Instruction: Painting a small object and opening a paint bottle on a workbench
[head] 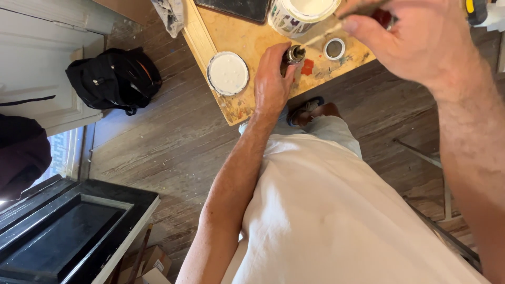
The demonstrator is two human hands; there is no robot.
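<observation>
My left hand (272, 79) is wrapped around a small dark tin (293, 54) that stands on a paint-spattered wooden board (236, 31). My right hand (415, 37) hovers above and to the right, pinching a thin stick (321, 36) whose tip points down toward the tin's open top. The tin's small round lid (334, 48) lies just to its right. A big white paint can (300, 13) stands open behind the tin. Its white lid (227, 73) rests on the board left of my left hand.
A black backpack (115, 79) lies on the wood floor by a white door. A black-framed window sash (68, 231) sits at the lower left, with cardboard boxes (150, 265) beside it. My sandalled foot (307, 110) shows under the board. A metal ladder frame (442, 210) is at right.
</observation>
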